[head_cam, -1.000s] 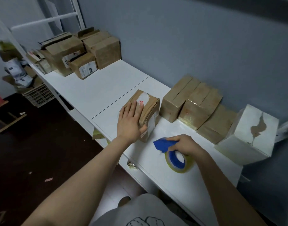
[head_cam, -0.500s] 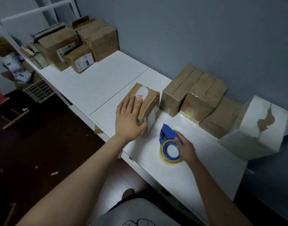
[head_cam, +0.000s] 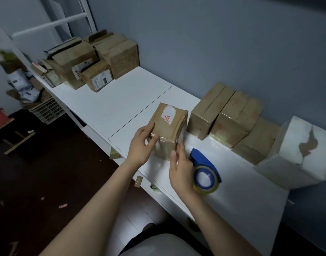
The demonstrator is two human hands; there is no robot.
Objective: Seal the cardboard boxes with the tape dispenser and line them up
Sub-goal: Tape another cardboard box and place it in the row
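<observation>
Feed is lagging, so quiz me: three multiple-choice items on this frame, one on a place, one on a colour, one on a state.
1. Where is the dispenser? A on the floor; B atop the boxes by the wall; C on the table.
2. What colour is the dispenser's body? A blue; B red; C green.
3. What is the left hand doing? A lying flat on the table; B gripping the box; C holding the dispenser.
Key: 1 C, it lies on the white top beside the box; 2 A, its frame is blue; 3 B, thumb and fingers clasp the box's near corner.
</observation>
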